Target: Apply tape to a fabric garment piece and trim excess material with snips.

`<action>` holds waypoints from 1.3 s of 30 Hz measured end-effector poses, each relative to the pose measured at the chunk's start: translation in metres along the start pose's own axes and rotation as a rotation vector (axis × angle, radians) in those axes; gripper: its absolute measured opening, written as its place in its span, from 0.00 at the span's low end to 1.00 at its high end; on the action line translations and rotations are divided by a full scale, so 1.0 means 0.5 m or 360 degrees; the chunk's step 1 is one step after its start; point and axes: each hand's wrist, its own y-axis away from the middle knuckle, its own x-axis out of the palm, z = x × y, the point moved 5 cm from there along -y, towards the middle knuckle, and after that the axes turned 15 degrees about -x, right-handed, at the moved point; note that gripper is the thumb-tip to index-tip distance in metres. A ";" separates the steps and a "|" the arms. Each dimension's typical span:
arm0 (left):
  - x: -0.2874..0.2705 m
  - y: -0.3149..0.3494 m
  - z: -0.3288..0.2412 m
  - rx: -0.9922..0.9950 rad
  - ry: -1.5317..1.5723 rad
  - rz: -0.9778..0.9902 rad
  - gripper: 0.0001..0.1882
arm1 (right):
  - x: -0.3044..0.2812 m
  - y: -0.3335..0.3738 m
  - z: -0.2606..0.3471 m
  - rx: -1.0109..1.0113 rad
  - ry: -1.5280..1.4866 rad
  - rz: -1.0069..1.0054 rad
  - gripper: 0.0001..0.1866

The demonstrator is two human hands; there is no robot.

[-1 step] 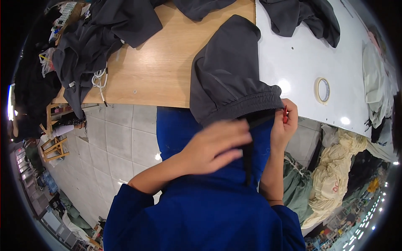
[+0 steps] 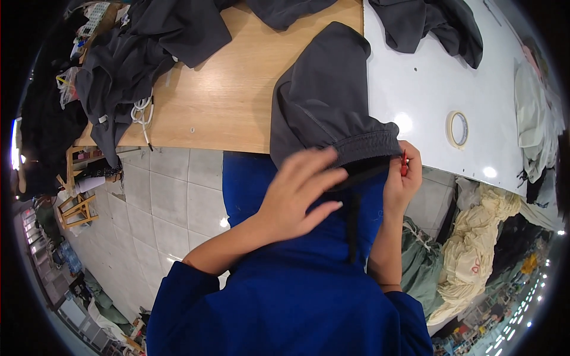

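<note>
Dark grey trousers (image 2: 323,83) with a gathered elastic waistband (image 2: 368,145) lie over the table's near edge, the waist opening toward me. My right hand (image 2: 402,175) is closed on the right end of the waistband. A small red object (image 2: 405,163) shows between its fingers; its kind is hard to make out. My left hand (image 2: 300,193) is open, slightly blurred, its fingers spread at the left part of the waistband. Whether its fingertips press on the cloth, I cannot tell. Below the waistband a black strip (image 2: 353,231) hangs against my blue clothing.
More dark grey garments (image 2: 178,29) lie at the table's back left, and another (image 2: 430,26) on the white tabletop (image 2: 409,89). A tape roll (image 2: 457,129) rests at the right. A white cord (image 2: 141,113) hangs off the left. Cream cloth (image 2: 475,249) is heaped below right.
My left hand has shifted slightly left and up, its fingers now spread wider by the waistband. My right hand keeps its place.
</note>
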 end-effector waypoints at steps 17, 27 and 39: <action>-0.060 -0.014 0.177 -0.1007 0.2076 -0.0056 0.17 | 0.011 -0.011 0.004 0.0792 -0.1122 0.0326 0.08; -0.111 -0.064 0.122 -0.0741 0.1108 -0.0320 0.18 | 0.045 -0.011 0.014 0.1003 -0.1707 0.0257 0.09; -0.014 -0.104 0.019 -0.0701 0.1368 0.0603 0.06 | 0.055 -0.056 0.054 0.0518 -0.0531 0.0079 0.08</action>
